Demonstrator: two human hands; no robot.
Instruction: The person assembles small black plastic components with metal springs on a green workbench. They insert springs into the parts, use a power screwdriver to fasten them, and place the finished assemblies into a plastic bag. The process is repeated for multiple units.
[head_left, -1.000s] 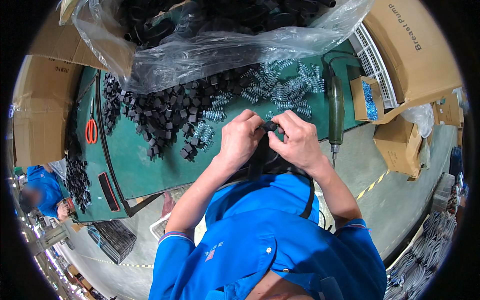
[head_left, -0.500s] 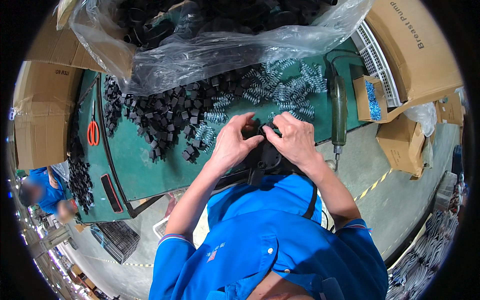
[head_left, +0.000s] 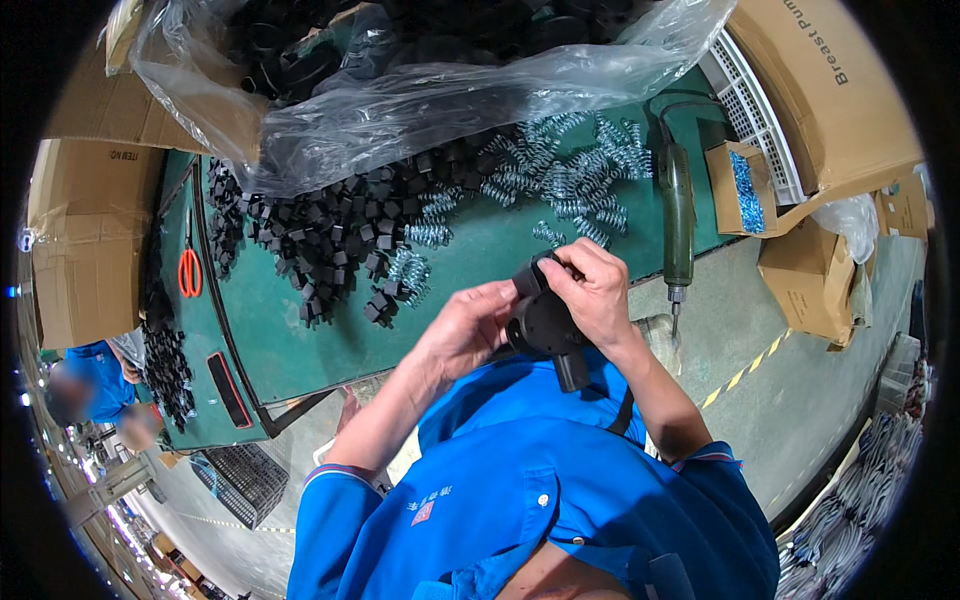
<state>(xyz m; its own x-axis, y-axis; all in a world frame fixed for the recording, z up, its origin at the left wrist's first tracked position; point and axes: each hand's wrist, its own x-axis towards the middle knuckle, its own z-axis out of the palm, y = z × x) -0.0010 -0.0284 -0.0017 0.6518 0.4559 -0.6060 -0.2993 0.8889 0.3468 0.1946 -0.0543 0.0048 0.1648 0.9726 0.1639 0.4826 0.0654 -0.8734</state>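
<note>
The left hand (head_left: 462, 326) now sits lower, against the side of the round black part (head_left: 548, 324), which shows more fully; the right hand (head_left: 597, 296) is slightly lower too.

Orange-handled scissors (head_left: 190, 270) just lying on the left side of the green surface (head_left: 275, 345), with some flat black thing with a red edge (head_left: 230, 390) near the corner. Big cardboard box (head_left: 90, 260) left of the scissors, plus a co-worker in blue (head_left: 106, 385) and a dark mesh basket (head_left: 255, 485) lower down. Over right: white slotted tray (head_left: 750, 110) beside another big carton (head_left: 845, 110), yellow striped tape (head_left: 745, 370) on the floor (head_left: 715, 310).
</note>
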